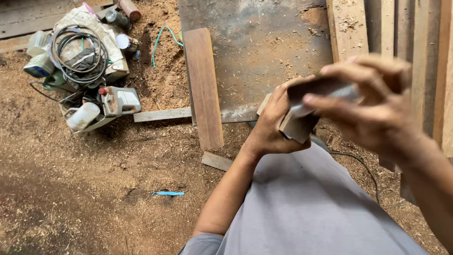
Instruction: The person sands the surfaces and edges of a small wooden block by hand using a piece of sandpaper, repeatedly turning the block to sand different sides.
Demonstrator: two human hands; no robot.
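Presently, left hand grips one small brown wooden block held above the lap, well apart from the floor; right hand, at 3 o'clock of it, presses a blurred grey sheet onto the block. Risk: sheet slipping, fingertips scraped. Count: one reddish plank at 10 o'clock, one coiled cable, one blue strip on sawdust floor.
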